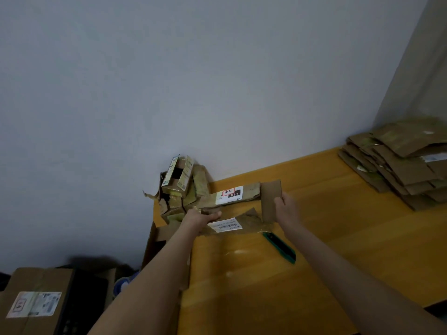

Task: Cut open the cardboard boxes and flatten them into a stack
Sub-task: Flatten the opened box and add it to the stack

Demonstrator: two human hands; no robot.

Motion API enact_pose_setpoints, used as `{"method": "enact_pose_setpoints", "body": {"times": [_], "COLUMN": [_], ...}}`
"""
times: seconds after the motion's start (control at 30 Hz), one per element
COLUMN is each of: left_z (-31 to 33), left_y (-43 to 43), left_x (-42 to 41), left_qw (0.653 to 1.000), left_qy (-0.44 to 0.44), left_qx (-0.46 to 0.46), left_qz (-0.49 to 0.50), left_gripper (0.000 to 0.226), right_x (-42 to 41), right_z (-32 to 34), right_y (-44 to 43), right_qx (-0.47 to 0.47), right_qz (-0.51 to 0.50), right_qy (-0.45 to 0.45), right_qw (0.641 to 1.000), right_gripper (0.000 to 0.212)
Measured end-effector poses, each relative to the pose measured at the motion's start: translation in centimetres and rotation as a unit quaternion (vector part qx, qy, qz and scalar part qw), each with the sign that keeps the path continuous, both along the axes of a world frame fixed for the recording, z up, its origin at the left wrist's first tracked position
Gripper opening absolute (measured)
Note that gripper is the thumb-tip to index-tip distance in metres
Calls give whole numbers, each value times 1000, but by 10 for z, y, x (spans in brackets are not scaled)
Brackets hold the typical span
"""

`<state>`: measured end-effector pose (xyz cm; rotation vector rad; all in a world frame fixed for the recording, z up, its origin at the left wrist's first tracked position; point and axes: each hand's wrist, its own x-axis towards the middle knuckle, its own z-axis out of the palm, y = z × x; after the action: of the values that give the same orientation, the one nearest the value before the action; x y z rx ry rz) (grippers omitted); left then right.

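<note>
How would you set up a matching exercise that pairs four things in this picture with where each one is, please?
Things:
1. green cutter
2. flattened stack
3. 010-labelled box
4. large box

Places:
a. gripped by the left hand and the right hand
b. lying unheld on the table
c. off the table, lower left
d. far right end of the table

Pairs: 1-b, 2-d, 3-a, 4-c
</note>
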<state>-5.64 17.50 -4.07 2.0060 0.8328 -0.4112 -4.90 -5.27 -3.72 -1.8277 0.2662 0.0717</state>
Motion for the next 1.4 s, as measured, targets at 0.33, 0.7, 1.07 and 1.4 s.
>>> {"method": "enact_pose_setpoints", "body": {"times": [0.33,0.7,1.07,1.4], "left_z": [-11,-18,17,48], "left_y": [-3,11,14,-3], "left_x": [2,-15,-3,7], "left_qw": [991,978,954,947], "left_qy": [55,-74,-246,-317], "left_qx": [-71,-182,-158,-45], "left_qz": [103,68,70,-34], "left_gripper": [100,72,20,14], "right_x": [-10,0,1,16], "right_z": [5,3,-1,18], "right_y": [-6,-17,-18,-17], "right_qx": [125,131,117,-88], "right_qz": [-1,-28,35,41], "right_qy": [41,72,110,6], "right_qw": [991,988,986,995], "right_gripper": [23,17,20,84]}}
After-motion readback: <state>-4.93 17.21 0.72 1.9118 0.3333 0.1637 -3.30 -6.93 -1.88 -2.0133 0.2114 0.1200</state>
